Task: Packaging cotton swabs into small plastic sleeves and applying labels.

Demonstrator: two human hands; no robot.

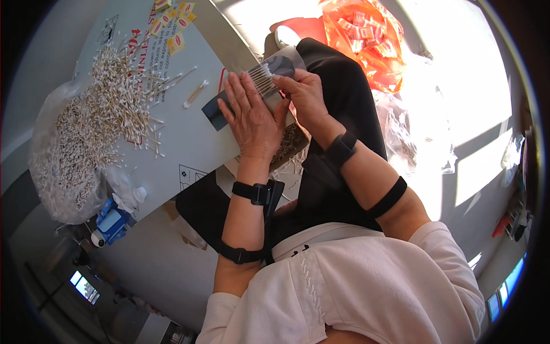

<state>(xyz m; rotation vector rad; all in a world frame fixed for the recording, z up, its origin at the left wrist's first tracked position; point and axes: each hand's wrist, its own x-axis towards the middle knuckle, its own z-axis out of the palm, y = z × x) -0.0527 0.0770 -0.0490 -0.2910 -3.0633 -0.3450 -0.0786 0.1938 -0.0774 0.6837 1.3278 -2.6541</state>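
Note:
A row of cotton swabs (pixel 263 80) lies side by side on a dark shiny plate (pixel 213 114) at the table's edge. My left hand (pixel 252 119) rests flat over the plate, fingers stretched out, beside the row. At the row's right end my right hand (pixel 309 100) is curled, its fingertips closed on the swabs; part of the grip is hidden. To the left of the plate is a small separate bundle of swabs (pixel 196 94). Farther left a big loose heap of cotton swabs (pixel 117 80) spreads from a clear plastic bag (pixel 50 123).
Yellow packets (pixel 176 42) lie at the table's far end. Near the bag sits a blue packet (pixel 112 222). Below the table edge is an open box (pixel 293 143) with loose swabs. On the floor at right are an orange-red bag (pixel 389 74) of small boxes and clear plastic (pixel 401 129).

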